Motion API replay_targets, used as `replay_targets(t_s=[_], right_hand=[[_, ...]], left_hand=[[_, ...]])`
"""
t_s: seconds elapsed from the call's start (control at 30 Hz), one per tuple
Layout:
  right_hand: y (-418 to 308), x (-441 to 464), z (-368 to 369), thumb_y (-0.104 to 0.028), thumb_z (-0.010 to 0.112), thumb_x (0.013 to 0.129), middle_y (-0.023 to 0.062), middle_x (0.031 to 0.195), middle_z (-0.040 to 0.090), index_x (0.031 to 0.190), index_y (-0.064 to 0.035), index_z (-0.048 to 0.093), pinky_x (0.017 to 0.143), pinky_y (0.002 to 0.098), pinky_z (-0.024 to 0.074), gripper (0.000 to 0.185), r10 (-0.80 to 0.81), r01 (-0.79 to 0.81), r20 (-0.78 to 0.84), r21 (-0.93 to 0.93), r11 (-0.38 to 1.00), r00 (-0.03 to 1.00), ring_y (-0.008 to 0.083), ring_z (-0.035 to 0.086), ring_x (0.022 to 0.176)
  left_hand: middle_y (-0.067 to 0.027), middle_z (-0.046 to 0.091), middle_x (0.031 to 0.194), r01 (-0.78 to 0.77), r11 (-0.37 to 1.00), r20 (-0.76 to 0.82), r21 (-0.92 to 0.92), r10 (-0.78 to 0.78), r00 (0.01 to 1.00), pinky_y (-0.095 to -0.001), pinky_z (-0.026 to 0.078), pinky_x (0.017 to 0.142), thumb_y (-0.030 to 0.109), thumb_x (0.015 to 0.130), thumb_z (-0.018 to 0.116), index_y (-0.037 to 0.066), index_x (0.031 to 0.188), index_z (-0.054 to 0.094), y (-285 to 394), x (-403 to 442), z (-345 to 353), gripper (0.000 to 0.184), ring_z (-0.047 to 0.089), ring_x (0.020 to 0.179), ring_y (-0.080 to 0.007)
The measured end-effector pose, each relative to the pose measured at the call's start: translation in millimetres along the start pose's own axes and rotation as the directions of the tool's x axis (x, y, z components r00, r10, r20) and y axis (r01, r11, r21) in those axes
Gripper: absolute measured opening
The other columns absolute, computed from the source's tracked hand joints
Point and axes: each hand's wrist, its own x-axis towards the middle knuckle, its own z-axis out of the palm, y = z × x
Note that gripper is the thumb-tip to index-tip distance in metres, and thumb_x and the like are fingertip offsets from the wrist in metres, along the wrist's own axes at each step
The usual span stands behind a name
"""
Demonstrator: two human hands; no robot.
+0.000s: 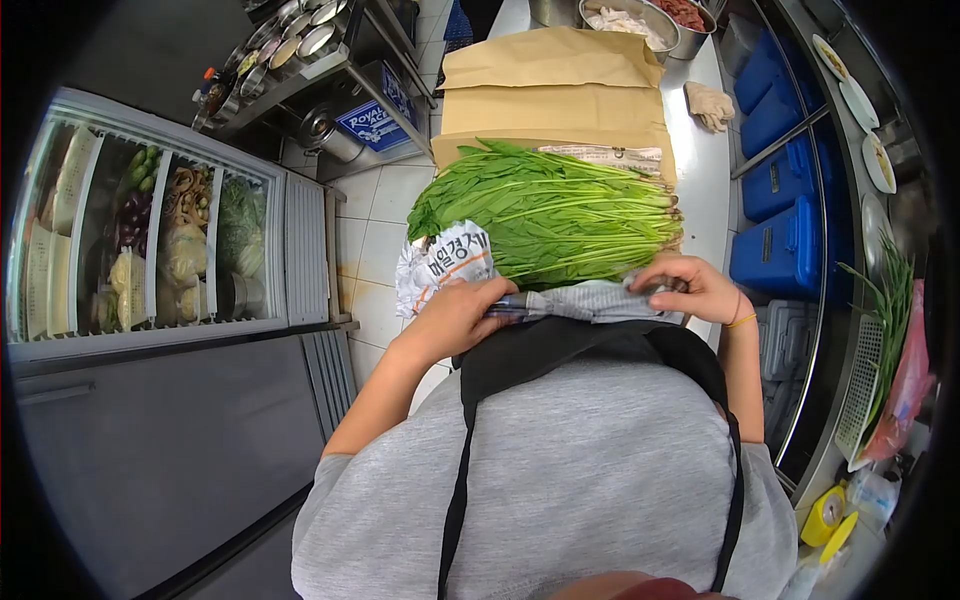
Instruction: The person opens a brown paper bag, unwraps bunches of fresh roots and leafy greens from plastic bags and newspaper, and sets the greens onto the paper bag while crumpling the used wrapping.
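A large bunch of leafy green stalks [560,215] lies across printed newspaper [455,262] on brown paper [555,95]. Its leaves point left and its root ends right. My left hand [460,315] is closed on the newspaper's near edge, at the lower left of the bunch. At the lower right, my right hand [690,288] has its fingers curled at the same edge, close to the root ends. The newspaper's near edge is folded up along the front of the greens.
Metal bowls [625,28] of food stand at the table's far end, near a crumpled beige cloth [709,106]. A glass-front fridge [160,230] is on the left. Blue bins [775,245] and a shelf with green stalks [888,320] are on the right.
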Motion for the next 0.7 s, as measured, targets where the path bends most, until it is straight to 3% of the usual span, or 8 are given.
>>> replay_targets(t_s=[0.07,0.1,0.23,0.27,0.33,0.47,0.6,0.7], right_hand=[[14,1,6,-0.011,0.064,0.082,0.0031,0.092,0.061,0.099,-0.0027,0.061,0.072,0.0224,0.0443,0.02,0.134,-0.134,-0.049,-0.01,0.991,0.99,0.0106,0.055,0.085],[21,0,10,-0.009,0.064,0.081,0.0016,0.087,0.059,0.096,-0.0024,0.061,0.07,0.0206,0.0426,0.016,0.262,-0.265,-0.1,-0.015,0.964,0.96,0.0087,0.054,0.08],[16,-8,16,-0.01,0.069,0.077,0.0015,0.085,0.054,0.1,-0.0027,0.059,0.066,0.022,0.0425,0.026,0.312,-0.336,-0.185,-0.122,0.934,0.932,0.0082,0.049,0.075],[8,-11,17,-0.01,0.069,0.077,0.0015,0.085,0.054,0.1,-0.0027,0.059,0.066,0.022,0.0425,0.026,0.313,-0.337,-0.184,-0.119,0.934,0.932,0.0082,0.049,0.075],[-3,-18,20,-0.011,0.074,0.07,0.0063,0.098,0.055,0.107,-0.005,0.056,0.072,0.0274,0.0444,0.041,0.162,-0.252,-0.307,-0.279,0.927,0.938,0.0164,0.054,0.084],[1,-18,33,-0.007,0.077,0.059,0.009,0.109,0.052,0.121,-0.0104,0.047,0.087,0.0333,0.0444,0.069,-0.096,-0.031,-0.283,-0.415,0.909,0.954,0.0284,0.053,0.102],[15,-9,43,-0.005,0.074,0.062,0.0098,0.108,0.053,0.118,-0.0123,0.05,0.085,0.0342,0.0454,0.062,0.036,-0.17,-0.35,-0.361,0.917,0.936,0.0293,0.053,0.1],[27,-7,38,0.0,0.068,0.066,0.0098,0.106,0.054,0.112,-0.012,0.053,0.085,0.0357,0.0459,0.05,0.078,-0.245,-0.315,-0.534,0.809,0.946,0.0303,0.054,0.1]], left_hand=[[-0.0104,0.059,0.098,0.015,0.998,0.036,-0.064,-0.013,0.999,-0.0376,0.04,0.082,0.011,0.074,0.067,0.008,0.1,0.055,-7,1,9,0.028,0.055,0.091,-0.0282],[-0.0112,0.06,0.094,-0.081,0.996,-0.079,0.041,0.084,0.993,-0.0381,0.041,0.08,0.01,0.074,0.066,0.007,0.101,0.055,-13,-1,16,0.029,0.056,0.088,-0.0293],[-0.0146,0.059,0.084,-0.27,0.924,-0.187,0.27,0.326,0.927,-0.0399,0.044,0.073,0.003,0.074,0.06,0.006,0.102,0.053,-35,-1,31,0.03,0.057,0.081,-0.0335],[-0.0146,0.059,0.084,-0.27,0.924,-0.185,0.269,0.325,0.927,-0.0399,0.044,0.073,0.003,0.074,0.06,0.006,0.102,0.053,-34,-1,31,0.03,0.057,0.081,-0.0335],[-0.0147,0.058,0.082,-0.054,0.998,-0.175,0.044,0.061,0.983,-0.0433,0.041,0.078,0.0,0.07,0.058,0.006,0.1,0.052,-27,-1,30,0.031,0.056,0.084,-0.0346],[-0.0154,0.058,0.083,-0.065,0.996,-0.344,-0.053,0.043,0.938,-0.0416,0.043,0.077,-0.004,0.07,0.052,0.005,0.097,0.051,-20,8,26,0.029,0.056,0.085,-0.0355],[-0.016,0.056,0.089,-0.12,0.992,-0.408,-0.03,0.097,0.908,-0.0386,0.041,0.08,-0.002,0.074,0.055,0.002,0.1,0.051,-22,17,32,0.027,0.054,0.09,-0.0347],[-0.0147,0.055,0.093,-0.067,0.993,-0.298,-0.101,0.035,0.954,-0.0394,0.04,0.083,0.004,0.074,0.062,0.003,0.103,0.052,-14,16,27,0.031,0.052,0.095,-0.0337]])
